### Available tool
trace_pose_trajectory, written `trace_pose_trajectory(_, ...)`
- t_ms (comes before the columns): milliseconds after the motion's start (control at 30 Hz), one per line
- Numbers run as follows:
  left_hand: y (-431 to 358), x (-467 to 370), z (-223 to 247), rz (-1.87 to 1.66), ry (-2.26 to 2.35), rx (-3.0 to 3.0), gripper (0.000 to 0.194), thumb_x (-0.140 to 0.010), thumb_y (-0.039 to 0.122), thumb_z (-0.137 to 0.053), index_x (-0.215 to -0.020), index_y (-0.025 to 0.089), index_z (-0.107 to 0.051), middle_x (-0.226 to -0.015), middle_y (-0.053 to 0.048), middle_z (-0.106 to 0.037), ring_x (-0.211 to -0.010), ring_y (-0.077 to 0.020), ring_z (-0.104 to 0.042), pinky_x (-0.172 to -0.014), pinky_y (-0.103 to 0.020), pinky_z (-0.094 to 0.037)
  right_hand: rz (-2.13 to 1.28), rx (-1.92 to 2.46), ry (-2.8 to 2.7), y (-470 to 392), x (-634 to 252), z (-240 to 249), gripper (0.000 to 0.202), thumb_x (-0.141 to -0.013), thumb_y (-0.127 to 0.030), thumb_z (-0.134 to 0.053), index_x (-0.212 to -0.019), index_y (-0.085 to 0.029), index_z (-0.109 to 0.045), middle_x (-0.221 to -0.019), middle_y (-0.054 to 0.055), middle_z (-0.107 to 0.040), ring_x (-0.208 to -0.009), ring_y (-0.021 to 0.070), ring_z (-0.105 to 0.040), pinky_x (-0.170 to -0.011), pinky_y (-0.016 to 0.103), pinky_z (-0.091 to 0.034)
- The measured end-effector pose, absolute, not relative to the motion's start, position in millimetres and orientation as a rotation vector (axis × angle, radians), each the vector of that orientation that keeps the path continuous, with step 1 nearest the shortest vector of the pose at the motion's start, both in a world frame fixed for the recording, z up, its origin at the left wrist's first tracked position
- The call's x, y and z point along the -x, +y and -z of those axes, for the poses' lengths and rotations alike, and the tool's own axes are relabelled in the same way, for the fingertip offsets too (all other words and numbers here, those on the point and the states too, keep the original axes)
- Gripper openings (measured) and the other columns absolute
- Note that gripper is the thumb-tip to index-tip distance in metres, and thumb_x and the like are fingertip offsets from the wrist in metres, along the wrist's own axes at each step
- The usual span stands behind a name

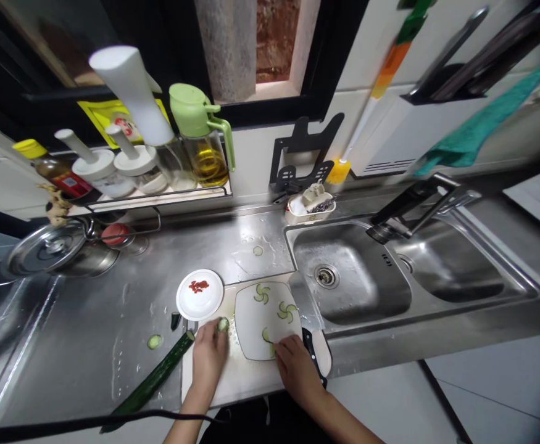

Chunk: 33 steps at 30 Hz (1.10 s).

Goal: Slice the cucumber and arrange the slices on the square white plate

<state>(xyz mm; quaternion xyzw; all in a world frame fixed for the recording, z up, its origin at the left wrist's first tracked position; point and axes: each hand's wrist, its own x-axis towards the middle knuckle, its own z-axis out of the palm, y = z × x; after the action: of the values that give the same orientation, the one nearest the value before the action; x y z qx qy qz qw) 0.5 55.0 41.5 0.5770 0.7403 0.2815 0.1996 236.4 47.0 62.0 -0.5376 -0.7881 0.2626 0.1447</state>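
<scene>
I count two hands over the feed, one left hand (210,348) and one right hand (297,361); two plates, one round plate (186,307) at left, one squarish plate (250,317) at right; two full cucumber pinwheels (261,293) and one partial pinwheel (266,335); one long cucumber (158,375), near left; two sink basins (357,265), far right.
</scene>
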Motion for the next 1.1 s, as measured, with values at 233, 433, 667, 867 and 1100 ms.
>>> trace_pose_trajectory(233,53.9,4.9,-26.4,-0.716,2.125,-1.579,0.034,-0.085,0.032,-0.046,-0.108,0.013,-0.064,-0.095,-0.012,-0.065,-0.085,-0.0234,-0.061,-0.082,-0.038,-0.049,-0.787,1.528,-2.296,49.7,-235.2,-65.1,0.024,-0.084,-0.005,-0.046,-0.092,-0.017,-0.064,-0.088,0.008,-0.059,-0.089,0.0236,-0.051,-0.079,0.038,-0.047)
trace_pose_trajectory(433,54.2,3.3,-27.5,-0.727,2.105,-1.632,0.031,-0.084,0.027,-0.046,-0.105,0.014,-0.066,-0.097,-0.012,-0.066,-0.088,-0.0227,-0.062,-0.084,-0.036,-0.049,-0.782,1.525,-2.306,50.6,-233.5,-68.7,0.022,-0.085,-0.005,-0.046,-0.09,-0.017,-0.063,-0.088,0.008,-0.059,-0.089,0.0238,-0.051,-0.079,0.038,-0.047)
trace_pose_trajectory(667,55.6,3.9,-30.6,-0.728,2.095,-1.629,0.023,-0.082,0.023,-0.046,-0.094,0.016,-0.065,-0.092,-0.009,-0.067,-0.085,-0.0217,-0.062,-0.08,-0.034,-0.048,-0.778,1.521,-2.291,50.1,-233.8,-67.5,0.022,-0.085,-0.005,-0.046,-0.089,-0.018,-0.064,-0.087,0.008,-0.059,-0.088,0.0232,-0.051,-0.078,0.038,-0.047)
trace_pose_trajectory(867,60.4,5.8,-28.6,-0.749,2.11,-1.567,0.016,-0.08,0.024,-0.048,-0.081,0.018,-0.062,-0.078,-0.006,-0.064,-0.07,-0.0185,-0.058,-0.07,-0.031,-0.046,-0.792,1.529,-2.284,50.2,-234.6,-65.8,0.022,-0.085,-0.005,-0.047,-0.09,-0.018,-0.064,-0.088,0.008,-0.059,-0.089,0.0232,-0.051,-0.079,0.037,-0.047)
trace_pose_trajectory(1100,61.8,6.8,-33.9,-0.747,2.018,-1.541,0.016,-0.081,0.027,-0.047,-0.077,0.02,-0.062,-0.069,-0.002,-0.062,-0.066,-0.0166,-0.056,-0.064,-0.026,-0.042,-0.815,1.523,-2.257,53.3,-231.5,-65.3,0.022,-0.085,-0.006,-0.046,-0.089,-0.017,-0.065,-0.088,0.009,-0.06,-0.089,0.0237,-0.05,-0.079,0.038,-0.046)
